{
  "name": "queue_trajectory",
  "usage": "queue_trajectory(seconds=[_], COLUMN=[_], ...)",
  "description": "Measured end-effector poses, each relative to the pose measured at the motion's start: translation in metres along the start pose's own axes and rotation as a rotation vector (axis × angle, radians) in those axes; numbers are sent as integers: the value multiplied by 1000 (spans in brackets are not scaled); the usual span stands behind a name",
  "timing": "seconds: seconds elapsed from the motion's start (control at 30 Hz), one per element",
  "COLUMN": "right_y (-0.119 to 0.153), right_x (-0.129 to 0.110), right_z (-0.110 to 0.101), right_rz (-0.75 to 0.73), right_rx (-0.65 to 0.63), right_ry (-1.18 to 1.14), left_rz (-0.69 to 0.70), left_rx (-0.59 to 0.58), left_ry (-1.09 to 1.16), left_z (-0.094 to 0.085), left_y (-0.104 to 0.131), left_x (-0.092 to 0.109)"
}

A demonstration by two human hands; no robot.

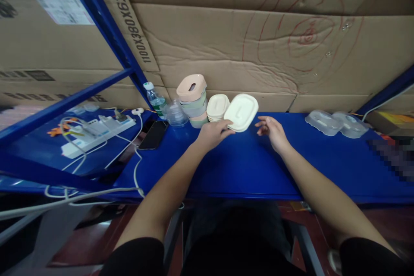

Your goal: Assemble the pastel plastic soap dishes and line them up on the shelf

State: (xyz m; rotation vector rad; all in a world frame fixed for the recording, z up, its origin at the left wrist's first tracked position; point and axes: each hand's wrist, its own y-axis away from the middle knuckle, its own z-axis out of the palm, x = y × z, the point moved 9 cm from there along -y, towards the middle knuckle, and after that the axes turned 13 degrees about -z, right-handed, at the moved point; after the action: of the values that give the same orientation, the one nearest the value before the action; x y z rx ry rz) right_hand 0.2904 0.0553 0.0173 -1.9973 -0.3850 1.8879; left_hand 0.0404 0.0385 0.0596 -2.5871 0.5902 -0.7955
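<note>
My left hand (212,133) holds a cream rounded-rectangle lid (241,112) by its lower left edge, tilted up above the blue shelf (246,168). A little to the right of that lid, my right hand (271,129) hovers with its fingers apart and nothing in it. Behind my left hand lies a small stack of cream lids (217,107). Left of that stands a stack of containers (193,100) in pink, green and grey, with a pink slotted lid on top.
A clear tub (175,114), a water bottle (155,99) and a black phone (153,134) sit to the left. Power strips with white cables (97,131) lie further left. Clear plastic lids (336,122) rest at the right. Cardboard boxes (258,39) form the back wall.
</note>
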Motion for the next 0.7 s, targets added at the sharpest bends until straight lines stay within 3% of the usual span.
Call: queue_trajectory(seconds=[0.1, 0.23, 0.33, 0.47, 0.53, 0.57, 0.7], right_y=[2, 9, 14, 20, 23, 24, 26], right_x=[20, 26, 21, 17, 17, 17, 16], right_z=[-5, 9, 17, 22, 23, 23, 25], right_rz=[162, 182, 117, 147, 172, 175, 140], right_rx=[-21, -359, -597, -728, -764, -770, -775], right_ry=[44, 398, 813, 1043, 1110, 1135, 1156], left_rz=[98, 32, -36, -79, -109, -146, -347], left_rx=[-171, -363, -406, -422, -314, -204, 440], left_ry=[-2, -78, -144, -211, -207, -191, -74], left_z=[24, 39, 40, 39, 26, 12, -72], left_y=[7, 9, 7, 7, 1, -3, -4], left_x=[16, 10, 0, -2, -3, -6, -34])
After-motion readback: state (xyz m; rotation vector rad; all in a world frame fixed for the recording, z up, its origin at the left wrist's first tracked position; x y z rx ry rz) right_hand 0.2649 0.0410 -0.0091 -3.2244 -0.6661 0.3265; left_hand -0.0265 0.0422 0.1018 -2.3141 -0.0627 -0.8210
